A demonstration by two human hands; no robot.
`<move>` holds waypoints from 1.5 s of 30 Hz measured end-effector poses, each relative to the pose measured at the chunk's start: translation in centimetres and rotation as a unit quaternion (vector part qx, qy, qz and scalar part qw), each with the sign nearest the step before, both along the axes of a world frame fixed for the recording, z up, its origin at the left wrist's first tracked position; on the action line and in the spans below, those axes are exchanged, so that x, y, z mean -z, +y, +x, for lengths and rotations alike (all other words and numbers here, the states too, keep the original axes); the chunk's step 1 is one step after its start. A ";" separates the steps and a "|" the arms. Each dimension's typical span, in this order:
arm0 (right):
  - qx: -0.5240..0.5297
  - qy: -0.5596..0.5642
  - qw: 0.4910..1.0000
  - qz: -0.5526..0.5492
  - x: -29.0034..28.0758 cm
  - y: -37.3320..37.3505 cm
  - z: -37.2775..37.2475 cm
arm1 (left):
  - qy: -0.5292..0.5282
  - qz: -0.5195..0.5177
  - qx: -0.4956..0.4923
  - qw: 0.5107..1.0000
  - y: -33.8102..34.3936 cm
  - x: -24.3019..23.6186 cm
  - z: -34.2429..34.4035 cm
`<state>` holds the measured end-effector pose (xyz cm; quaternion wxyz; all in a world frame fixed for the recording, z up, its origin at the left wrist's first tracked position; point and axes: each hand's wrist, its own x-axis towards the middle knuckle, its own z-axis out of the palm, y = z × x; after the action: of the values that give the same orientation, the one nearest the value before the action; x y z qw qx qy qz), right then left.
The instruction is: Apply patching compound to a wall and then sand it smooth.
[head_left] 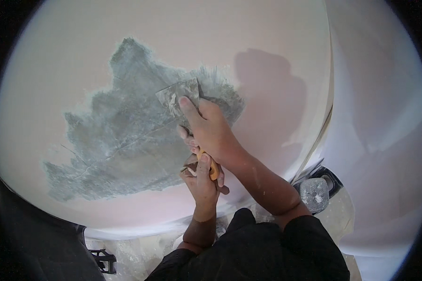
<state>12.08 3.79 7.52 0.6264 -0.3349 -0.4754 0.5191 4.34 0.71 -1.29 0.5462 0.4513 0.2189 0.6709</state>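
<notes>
My right hand (208, 126) is closed round a wide putty knife, its thumb pressed along the blade (183, 91). Grey-white filler is smeared on that blade, which lies against or just off a rough grey patch (122, 131) in the pale wall. A yellow-orange handle (214, 171) comes out below my right hand. My left hand (204, 187) is closed just under it, beside or touching the handle's end. Brownish flat edges (189, 167) with a whitish bit show at the left fingers; what that hand holds is mostly hidden. Dust coats the fingers of both hands.
Pale pinkish wall (187, 28) surrounds the grey patch, and thin cracks run across it. A white wall or sheet (380, 117) stands at the right. Low at the right is a grey-speckled container (314, 194) on a black base. A black object (103, 261) lies on the spattered floor (136, 257).
</notes>
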 end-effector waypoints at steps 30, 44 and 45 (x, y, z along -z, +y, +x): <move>-0.039 0.034 0.998 0.020 0.4 0.2 0.2 | 0.029 -0.034 -0.032 0.998 -0.5 0.2 0.6; -0.031 0.015 0.999 0.006 -0.5 -0.4 0.0 | 0.055 -0.071 -0.064 0.994 -0.9 -0.6 0.4; -0.032 0.014 0.999 0.009 -0.2 0.0 -0.1 | 0.035 -0.057 -0.055 0.996 -1.2 -0.3 0.8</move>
<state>12.02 3.80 7.72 0.6189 -0.3067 -0.4814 0.5396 5.18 -0.45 -1.03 0.5253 0.4294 0.3003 0.6704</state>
